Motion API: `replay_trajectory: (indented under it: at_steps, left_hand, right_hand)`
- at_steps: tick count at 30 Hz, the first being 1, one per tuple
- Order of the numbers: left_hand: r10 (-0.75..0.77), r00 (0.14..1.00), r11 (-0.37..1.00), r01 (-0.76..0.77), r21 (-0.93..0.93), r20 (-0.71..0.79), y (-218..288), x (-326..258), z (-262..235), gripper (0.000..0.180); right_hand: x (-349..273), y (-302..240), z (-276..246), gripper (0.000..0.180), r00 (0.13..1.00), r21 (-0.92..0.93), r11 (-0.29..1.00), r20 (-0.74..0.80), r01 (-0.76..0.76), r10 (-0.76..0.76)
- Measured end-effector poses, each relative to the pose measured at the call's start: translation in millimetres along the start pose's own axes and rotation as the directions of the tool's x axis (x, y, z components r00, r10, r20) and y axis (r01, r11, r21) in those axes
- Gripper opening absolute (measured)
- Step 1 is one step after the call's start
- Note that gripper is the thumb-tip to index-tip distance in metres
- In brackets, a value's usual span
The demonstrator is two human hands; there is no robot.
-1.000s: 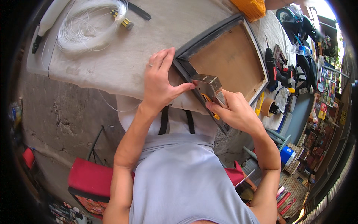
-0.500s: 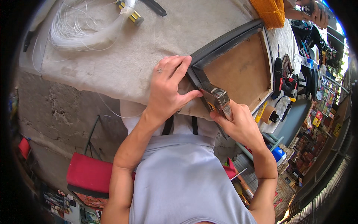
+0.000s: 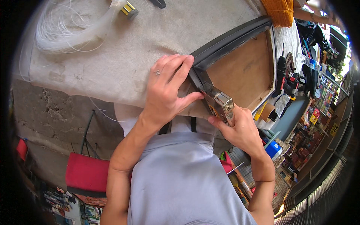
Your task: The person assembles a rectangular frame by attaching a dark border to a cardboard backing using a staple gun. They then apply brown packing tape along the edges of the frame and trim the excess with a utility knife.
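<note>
A dark frame (image 3: 228,40) with a brown backing panel (image 3: 243,62) lies slanted across the cloth-covered table. My right hand (image 3: 242,125) is wrapped around a shiny metal staple gun (image 3: 224,101), whose nose meets the frame's near left rail. At the frame's left corner, my left hand (image 3: 167,84) has its fingers stretched apart. Its index fingertip touches the corner, and its thumb points along the near rail beside the staple gun. The staple gun's underside and part of the near rail are hidden by my right hand and the tool.
A coil of clear line (image 3: 62,35) lies at the far left beside a yellow-and-black tool end (image 3: 129,10). Orange strands (image 3: 278,13) hang behind the frame's far corner. A cordless drill (image 3: 291,84) and a tape roll (image 3: 267,112) sit right. A red seat (image 3: 87,172) stands lower left.
The view has shifted slightly, so the coil sits farther left. The staple gun has tilted a little in my right hand, its nose still at the rail. My left hand keeps its place.
</note>
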State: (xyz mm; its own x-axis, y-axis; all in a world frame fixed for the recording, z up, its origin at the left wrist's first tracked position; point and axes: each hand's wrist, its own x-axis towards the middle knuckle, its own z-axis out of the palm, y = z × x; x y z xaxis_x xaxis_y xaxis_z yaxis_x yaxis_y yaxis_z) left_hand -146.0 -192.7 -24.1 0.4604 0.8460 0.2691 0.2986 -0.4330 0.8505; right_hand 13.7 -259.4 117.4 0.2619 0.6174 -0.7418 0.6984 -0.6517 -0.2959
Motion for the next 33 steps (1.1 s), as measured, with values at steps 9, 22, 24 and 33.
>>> replay_trajectory:
  at_steps: [9, 22, 24, 33]
  left_hand:
    - [-0.012, 1.000, 1.000, 0.011, 0.001, 0.010, 1, -1, 0, 0.084]
    - [0.019, 0.999, 1.000, -0.018, 0.025, -0.034, 1, -1, 1, 0.083]
    - [0.028, 0.999, 0.998, -0.027, 0.049, -0.029, 2, -2, 1, 0.083]
    - [-0.002, 0.999, 1.000, 0.002, -0.005, -0.041, 7, 2, 1, 0.073]
  right_hand:
    - [6, 12, 18, 0.024, 0.985, 0.063, 0.991, -0.131, 0.120, -0.111]
    - [1, 34, 21, 0.023, 0.965, 0.097, 0.979, -0.210, 0.180, -0.157]
    - [-13, 36, 8, 0.029, 0.978, 0.153, 0.978, -0.174, 0.143, -0.116]
    - [-85, 155, 14, 0.073, 0.990, 0.925, 0.366, -0.133, 0.106, 0.050]
